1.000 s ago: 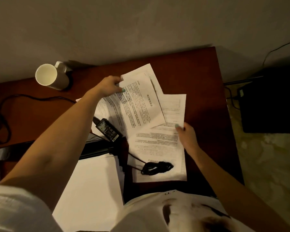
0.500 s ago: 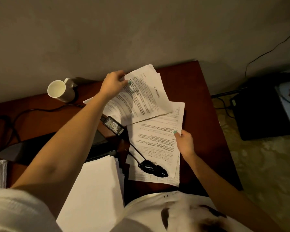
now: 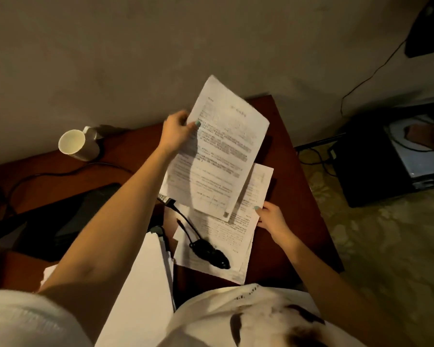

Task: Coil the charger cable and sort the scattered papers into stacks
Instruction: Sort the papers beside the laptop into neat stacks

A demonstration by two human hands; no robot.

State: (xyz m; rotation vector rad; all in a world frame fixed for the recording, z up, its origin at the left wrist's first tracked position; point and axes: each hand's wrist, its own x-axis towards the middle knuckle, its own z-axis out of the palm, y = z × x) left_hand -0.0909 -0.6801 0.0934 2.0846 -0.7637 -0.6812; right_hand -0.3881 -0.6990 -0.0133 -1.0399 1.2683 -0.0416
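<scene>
Two hands are on paper at once. The left hand (image 3: pixel 178 128) pinches a printed sheet (image 3: pixel 223 151), or perhaps a thin few, by its edge, thumb on the face. It holds the sheet lifted off the surface (image 3: pixel 298 196) to the right of the mug (image 3: pixel 77 145). I'd guess it is raised to read the heading and decide which stack it joins.

The right hand (image 3: pixel 271 217), farther right of the mug and nearer the person, grips the edge of the printed papers (image 3: pixel 226 236) lying flat, likely to steady them or draw them together. On those papers sits the charger cable (image 3: pixel 208 251), bunched into a dark bundle. A lead runs back to the charger block (image 3: pixel 169 202), half hidden under the lifted sheet. The bundle will have to come off before those papers can be squared.

A blank white stack (image 3: pixel 140 291) lies nearer the person than the mug, under the left forearm. The mug is the only container about, and nothing shows inside it.
</scene>
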